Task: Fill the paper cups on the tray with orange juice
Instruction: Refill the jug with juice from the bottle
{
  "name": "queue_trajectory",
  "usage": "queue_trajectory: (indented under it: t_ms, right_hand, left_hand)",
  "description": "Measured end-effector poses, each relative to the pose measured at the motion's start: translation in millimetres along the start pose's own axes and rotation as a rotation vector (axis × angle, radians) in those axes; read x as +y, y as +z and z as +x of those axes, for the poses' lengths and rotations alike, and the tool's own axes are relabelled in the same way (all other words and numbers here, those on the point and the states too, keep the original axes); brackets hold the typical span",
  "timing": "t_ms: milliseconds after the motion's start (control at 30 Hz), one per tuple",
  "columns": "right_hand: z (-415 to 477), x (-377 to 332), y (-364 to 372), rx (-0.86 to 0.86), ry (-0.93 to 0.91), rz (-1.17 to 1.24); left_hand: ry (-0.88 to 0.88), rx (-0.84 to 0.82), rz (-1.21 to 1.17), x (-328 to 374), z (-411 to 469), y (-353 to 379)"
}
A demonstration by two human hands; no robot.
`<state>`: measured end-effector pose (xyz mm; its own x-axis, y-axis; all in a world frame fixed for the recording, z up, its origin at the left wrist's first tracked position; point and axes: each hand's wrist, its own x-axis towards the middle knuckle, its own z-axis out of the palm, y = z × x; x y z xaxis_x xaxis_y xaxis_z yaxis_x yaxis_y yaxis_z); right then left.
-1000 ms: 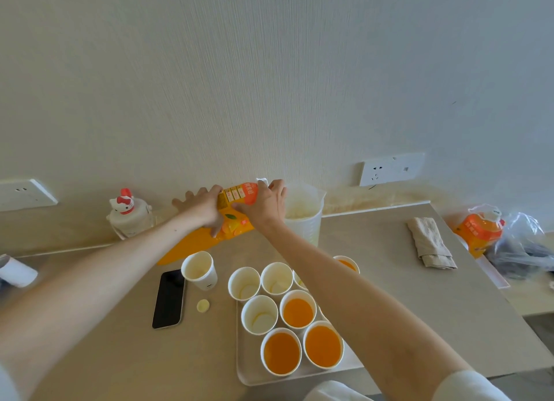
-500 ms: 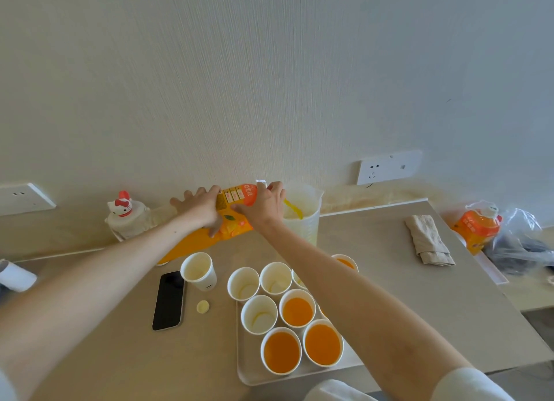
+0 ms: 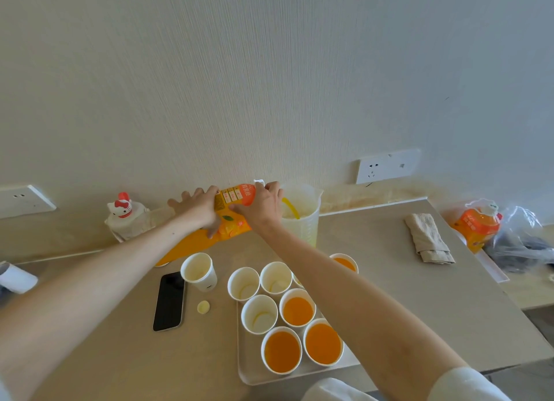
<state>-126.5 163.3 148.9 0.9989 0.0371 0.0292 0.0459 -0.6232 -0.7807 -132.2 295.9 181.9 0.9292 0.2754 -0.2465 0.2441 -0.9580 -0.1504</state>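
Note:
A large orange juice bottle (image 3: 230,217) is tipped toward the right, its base low at the left. My left hand (image 3: 199,208) holds its body and my right hand (image 3: 262,207) grips its neck. An orange stream runs from its mouth into a translucent measuring jug (image 3: 302,220) by the wall. A white tray (image 3: 248,367) at the near edge carries several paper cups. Three near ones (image 3: 281,351) hold juice, as does one at the far right (image 3: 344,262). The left ones (image 3: 259,313) look nearly empty. My right forearm hides part of the tray.
A lone paper cup (image 3: 199,270), a black phone (image 3: 169,300) and a small yellow cap (image 3: 204,307) lie left of the tray. A cat-shaped white bottle (image 3: 126,217) stands by the wall. A folded cloth (image 3: 427,238), a second juice bottle (image 3: 476,223) and a plastic bag (image 3: 521,238) sit at right.
Juice has begun to flow from the bottle into the jug; one second ago no stream showed. Both hands keep their hold in nearly the same place.

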Motion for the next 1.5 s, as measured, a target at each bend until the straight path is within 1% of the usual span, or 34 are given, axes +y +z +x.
queue_trajectory:
  t_ms: [567, 933, 1233, 1500]
  right_hand:
    - [-5, -3, -1, 0.011, 0.009, -0.027]
    - [-15, -8, 14, 0.070, -0.022, -0.081]
    - [-20, -11, 17, 0.063, -0.036, -0.078]
    - [-24, -12, 19, 0.059, -0.050, -0.146]
  left_hand:
    - [-0.001, 0.012, -0.015, 1, 1, 6]
    - [-0.011, -0.015, -0.034, 3, -1, 7]
    - [-0.014, -0.020, -0.033, 4, -3, 6]
    - [0.000, -0.014, -0.034, 4, -4, 4]
